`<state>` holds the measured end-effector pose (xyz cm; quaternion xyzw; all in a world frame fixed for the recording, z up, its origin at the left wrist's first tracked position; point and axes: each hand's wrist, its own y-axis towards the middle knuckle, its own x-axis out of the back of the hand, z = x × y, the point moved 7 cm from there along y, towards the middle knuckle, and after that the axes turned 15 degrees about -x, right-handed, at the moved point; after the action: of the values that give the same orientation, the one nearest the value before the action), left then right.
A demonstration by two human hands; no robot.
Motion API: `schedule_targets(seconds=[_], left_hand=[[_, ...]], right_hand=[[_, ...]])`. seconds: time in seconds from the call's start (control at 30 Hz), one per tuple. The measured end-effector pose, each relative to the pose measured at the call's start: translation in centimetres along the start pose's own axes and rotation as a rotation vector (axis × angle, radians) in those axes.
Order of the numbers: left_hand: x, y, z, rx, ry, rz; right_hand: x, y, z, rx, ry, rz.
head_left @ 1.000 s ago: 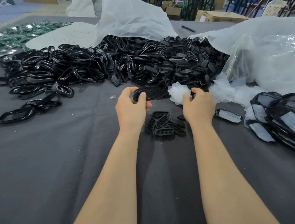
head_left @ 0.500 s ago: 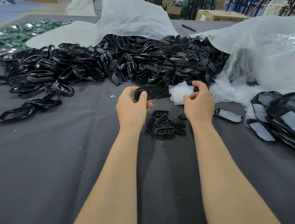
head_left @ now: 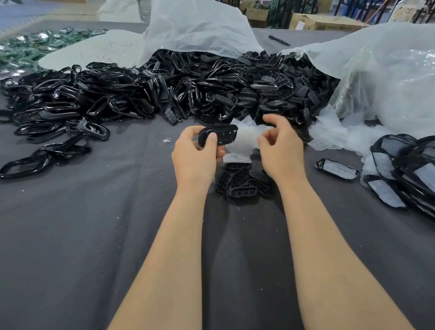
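Shell (head_left: 221, 134), black and oval, is gripped at one end by the curled thumb and fingers of the left hand (head_left: 196, 156), and I see it held just above the grey cloth (head_left: 83, 234), near the front edge of the big black pile (head_left: 175, 88). The right hand (head_left: 280, 144) pinches a thin white wrap (head_left: 246, 141) touching the shell's other end, above a small heap of inserts (head_left: 243, 183).
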<state>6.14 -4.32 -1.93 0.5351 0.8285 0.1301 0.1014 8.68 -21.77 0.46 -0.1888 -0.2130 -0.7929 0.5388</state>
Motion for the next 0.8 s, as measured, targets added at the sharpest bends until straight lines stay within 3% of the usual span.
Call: schedule_targets(seconds=[0.17,0.37,0.6,0.8], left_hand=[[0.2,0.1,0.1,0.006,-0.019,-0.012],[0.1,0.1,0.2,0.006,-0.021,-0.012],[0.0,0.1,0.2,-0.006,-0.014,-0.011],[0.1,0.1,0.1,-0.003,-0.007,-0.011]], right_hand=[[0.3,0.1,-0.8,-0.058,-0.086,-0.102],[1.5,0.1,-0.8,-0.142,0.246,-0.137],[-0.6,0.4,-0.9,-0.05,-0.122,-0.038],[-0.2,0.1,-0.4,-0.013,-0.05,-0.069]])
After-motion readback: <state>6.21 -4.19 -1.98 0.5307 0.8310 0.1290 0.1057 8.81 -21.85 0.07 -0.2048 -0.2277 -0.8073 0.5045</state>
